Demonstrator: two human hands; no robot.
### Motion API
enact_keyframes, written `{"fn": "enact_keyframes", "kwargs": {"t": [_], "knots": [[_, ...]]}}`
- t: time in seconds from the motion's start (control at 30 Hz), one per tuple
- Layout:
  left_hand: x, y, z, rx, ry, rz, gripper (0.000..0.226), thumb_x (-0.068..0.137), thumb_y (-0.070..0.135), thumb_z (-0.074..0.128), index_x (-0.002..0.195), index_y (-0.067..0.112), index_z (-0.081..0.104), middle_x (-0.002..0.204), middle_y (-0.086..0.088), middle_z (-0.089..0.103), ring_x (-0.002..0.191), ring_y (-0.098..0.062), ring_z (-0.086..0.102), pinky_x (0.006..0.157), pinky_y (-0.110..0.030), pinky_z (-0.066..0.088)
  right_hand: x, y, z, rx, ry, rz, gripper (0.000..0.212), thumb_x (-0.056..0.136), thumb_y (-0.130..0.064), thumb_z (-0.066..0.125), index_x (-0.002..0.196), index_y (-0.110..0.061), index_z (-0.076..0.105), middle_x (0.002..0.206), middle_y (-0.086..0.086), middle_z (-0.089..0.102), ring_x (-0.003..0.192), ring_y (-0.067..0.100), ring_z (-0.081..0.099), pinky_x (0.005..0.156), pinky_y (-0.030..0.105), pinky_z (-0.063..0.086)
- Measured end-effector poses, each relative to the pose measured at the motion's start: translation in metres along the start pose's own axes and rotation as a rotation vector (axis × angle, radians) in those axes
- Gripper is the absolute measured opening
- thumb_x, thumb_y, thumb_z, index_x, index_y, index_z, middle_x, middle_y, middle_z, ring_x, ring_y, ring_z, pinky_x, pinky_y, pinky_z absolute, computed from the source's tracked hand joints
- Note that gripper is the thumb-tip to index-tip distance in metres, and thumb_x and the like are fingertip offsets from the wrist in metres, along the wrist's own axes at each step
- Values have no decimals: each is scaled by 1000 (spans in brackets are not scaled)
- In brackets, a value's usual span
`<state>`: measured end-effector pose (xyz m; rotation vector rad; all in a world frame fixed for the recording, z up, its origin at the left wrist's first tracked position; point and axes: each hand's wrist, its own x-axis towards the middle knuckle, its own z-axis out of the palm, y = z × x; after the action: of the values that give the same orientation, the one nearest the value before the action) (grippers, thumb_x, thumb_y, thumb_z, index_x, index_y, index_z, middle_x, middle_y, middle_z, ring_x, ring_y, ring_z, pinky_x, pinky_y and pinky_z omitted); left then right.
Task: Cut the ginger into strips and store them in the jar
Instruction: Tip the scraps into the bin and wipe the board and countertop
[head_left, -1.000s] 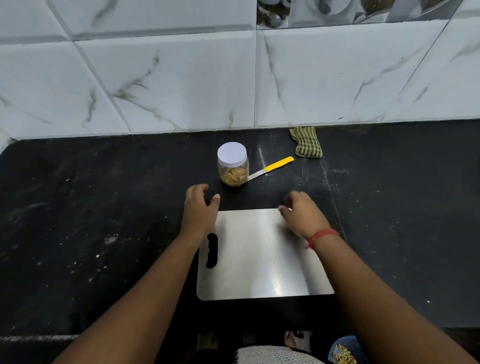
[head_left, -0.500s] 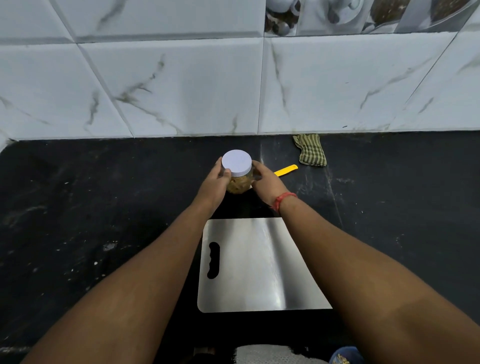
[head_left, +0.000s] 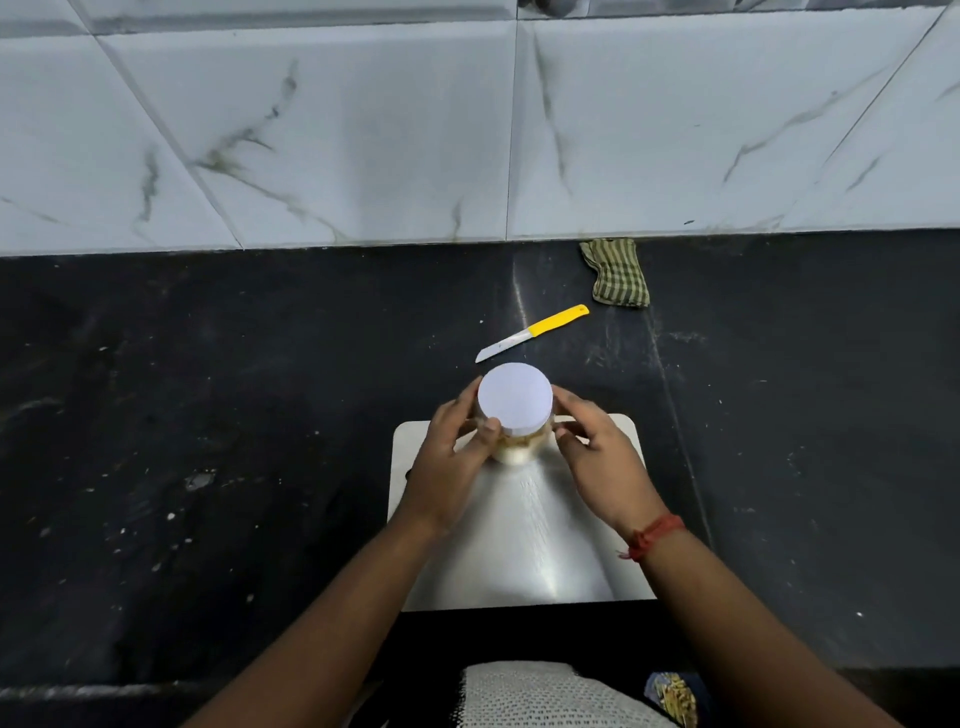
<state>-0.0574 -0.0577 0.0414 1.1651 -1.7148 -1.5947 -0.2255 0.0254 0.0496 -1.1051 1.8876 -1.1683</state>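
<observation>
A person's two hands hold a clear plastic jar (head_left: 515, 444) with a white lid (head_left: 515, 398) over the far edge of a steel cutting board (head_left: 545, 545) on a black stone counter (head_left: 208, 441). The left hand (head_left: 451, 470) curls around the jar's left side, thumb at the lid's rim; the right hand (head_left: 602, 462), a red thread (head_left: 652, 535) on its wrist, meets the jar's right side with bent fingers. Pale yellow ginger strips (head_left: 517, 440) show through the jar wall below the lid. Whether the jar stands on the board or is held just above it cannot be told.

A yellow-handled knife (head_left: 532, 332) lies on the counter just beyond the jar, blade tip pointing left toward it but apart from it. A folded green checked cloth (head_left: 617, 273) sits against the foot of the white marbled tile wall (head_left: 363, 130), near the knife's handle. The board's near edge lies close to the counter's front edge, by the person's white mesh garment (head_left: 545, 696). Open counter spreads wide to the left and right of the board, flecked with pale crumbs on the left.
</observation>
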Motion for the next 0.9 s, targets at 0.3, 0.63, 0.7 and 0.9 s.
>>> {"fn": "enact_keyframes", "kwargs": {"t": [0.3,0.63,0.7,0.9], "knots": [[-3,5,2,26,-52,0,45,91,44,57,136,50,52,134,20,53,122,0,55,109,-28,44,-14,7,-5,3,-2,15,56,93,1,49,133,-38,51,128,-23,53,113,-3,53,90,4,39],[3,-6,-8,-32,-18,-9,39,105,25,53,139,44,47,140,9,54,122,6,54,96,-10,42,-6,17,-17,60,72,87,46,96,-6,50,131,-35,53,118,-16,59,107,-1,56,91,13,41],[17,-4,-11,14,33,-27,39,106,27,53,142,42,48,140,10,54,123,6,54,96,-8,40,11,18,-23,20,116,70,43,94,-4,51,130,-28,55,118,-8,60,107,2,55,93,15,41],[98,-5,-21,584,34,107,45,99,22,62,142,14,56,134,-5,58,124,-24,55,108,-43,44,110,23,-35,-403,90,-16,44,91,-7,53,134,-14,52,127,9,53,117,23,51,104,30,38]]}}
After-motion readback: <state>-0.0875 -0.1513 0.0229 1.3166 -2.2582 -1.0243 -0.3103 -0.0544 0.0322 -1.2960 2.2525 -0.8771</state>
